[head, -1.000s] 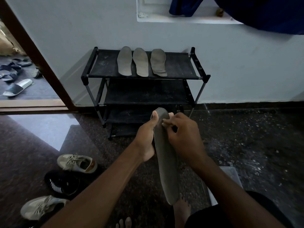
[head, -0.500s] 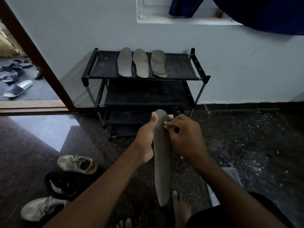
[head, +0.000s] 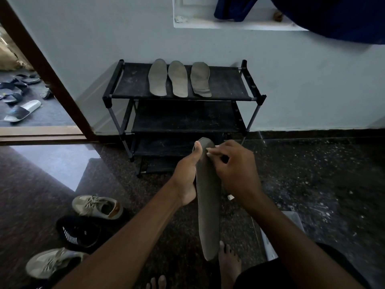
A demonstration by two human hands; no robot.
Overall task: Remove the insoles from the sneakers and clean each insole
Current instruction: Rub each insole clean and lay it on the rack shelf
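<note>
By a pale wall (head: 104,38), a black shoe rack (head: 227,86) is carrying three insoles (head: 179,79). Nearer, your left hand (head: 185,174) is gripping a grey insole (head: 208,205) upright; your right hand (head: 235,172) is pinching its top.

Insole (head: 208,205) hides the fingers of my left hand (head: 185,176); white scrap (head: 230,197) protruding beneath my right hand (head: 235,170): too small to identify.
</note>
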